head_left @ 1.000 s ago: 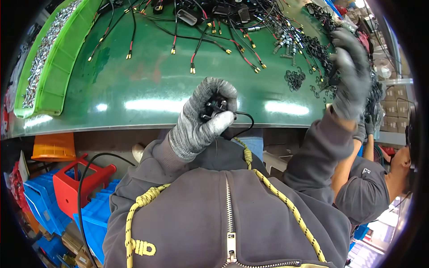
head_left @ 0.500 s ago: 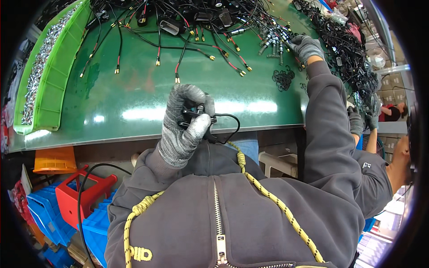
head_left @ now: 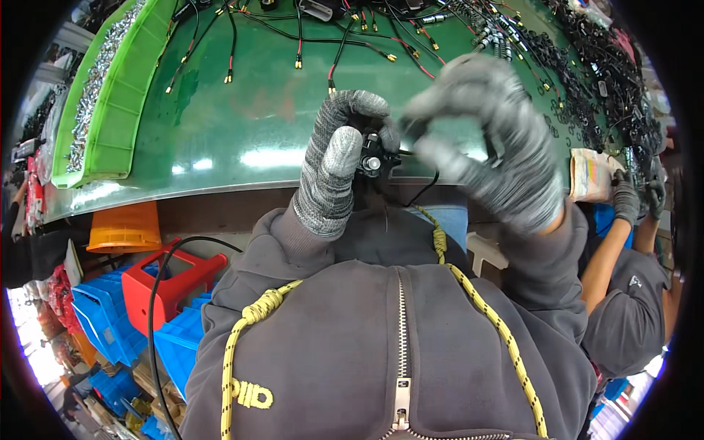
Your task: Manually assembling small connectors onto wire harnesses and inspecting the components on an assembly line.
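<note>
My left hand [head_left: 334, 161], in a grey knit glove, is closed around a small black part [head_left: 372, 155] with a round silver pin facing me. A thin black cable [head_left: 427, 192] loops from the part's right side. Just right of it is my right hand [head_left: 499, 139], gloved too and blurred by motion. Its thumb and fingers curve toward the black part; whether something small is between their tips is not clear. Farther off on the green table [head_left: 242, 128] lie black cables [head_left: 299, 44] with red sections and brass-coloured ends, and a cluster of springs [head_left: 493, 40].
A green bin [head_left: 117, 95] of small metal pieces stands at the left. Dark parts are heaped along the right [head_left: 612, 81]. Another person's gloved hand [head_left: 625, 196] is beside a folded cloth [head_left: 590, 176]. A red stool [head_left: 165, 286] and blue crates [head_left: 110, 315] are below left.
My right hand has come back from the springs at the far right to beside my left hand. The black part has turned in my left hand, so its silver pin shows.
</note>
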`<state>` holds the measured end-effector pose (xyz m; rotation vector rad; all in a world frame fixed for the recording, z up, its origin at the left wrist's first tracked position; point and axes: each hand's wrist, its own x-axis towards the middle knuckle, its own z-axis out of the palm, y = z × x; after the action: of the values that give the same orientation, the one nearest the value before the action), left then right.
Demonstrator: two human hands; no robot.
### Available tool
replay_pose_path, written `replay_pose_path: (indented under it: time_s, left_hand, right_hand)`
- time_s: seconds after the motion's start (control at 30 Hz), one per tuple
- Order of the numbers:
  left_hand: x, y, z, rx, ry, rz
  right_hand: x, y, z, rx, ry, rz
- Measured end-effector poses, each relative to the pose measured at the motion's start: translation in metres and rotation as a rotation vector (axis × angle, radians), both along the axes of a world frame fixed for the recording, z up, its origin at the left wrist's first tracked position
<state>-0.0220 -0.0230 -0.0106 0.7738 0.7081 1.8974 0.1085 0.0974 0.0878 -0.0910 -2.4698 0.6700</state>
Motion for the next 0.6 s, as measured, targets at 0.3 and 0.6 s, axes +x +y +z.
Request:
replay_pose_path:
  time_s: [0.3, 0.6]
  left_hand:
    - [-0.006, -0.002, -0.001, -0.064, 0.111, 0.031]
    - [-0.010, -0.001, 0.005, -0.032, 0.003, -0.070]
  right_hand:
    - [0.000, -0.027, -0.030, 0.090, -0.097, -0.154]
    - [-0.007, -0.006, 0.014, -0.740, 0.758, 0.511]
